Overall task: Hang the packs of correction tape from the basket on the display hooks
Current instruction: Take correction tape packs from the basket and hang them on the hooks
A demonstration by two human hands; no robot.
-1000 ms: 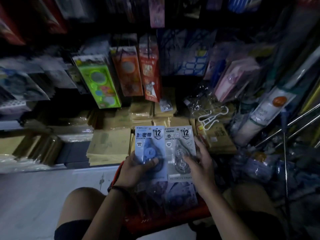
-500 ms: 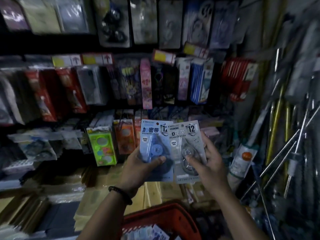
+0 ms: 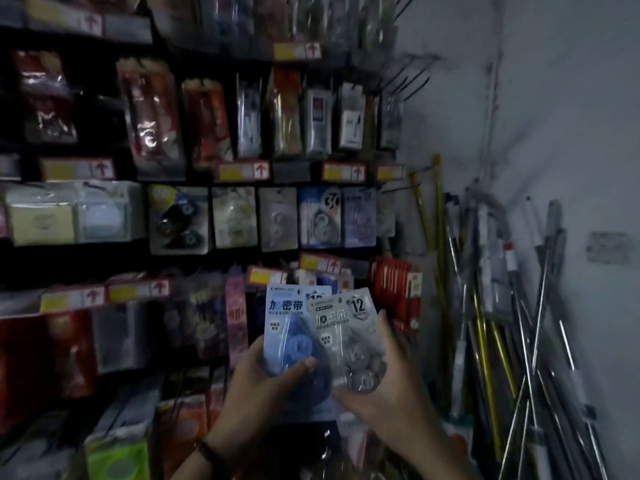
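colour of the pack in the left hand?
It's a light blue pack, darker blue dispenser inside, gripped by the left hand. Head view shows it.

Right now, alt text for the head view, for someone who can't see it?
Two hands hold correction-tape packs up before a dim shop wall of hanging stationery: the left hand grips a blue pack, the right hand a grey pack that overlaps it. Poles lean against the bare wall on the right.

Pretty dim lighting. The left is filled by a display rack (image 3: 298, 172) hung with packaged goods (image 3: 152, 116) and price labels (image 3: 244, 172); metal poles (image 3: 479, 323) are leaned against the pale wall (image 3: 571, 116) on the right.
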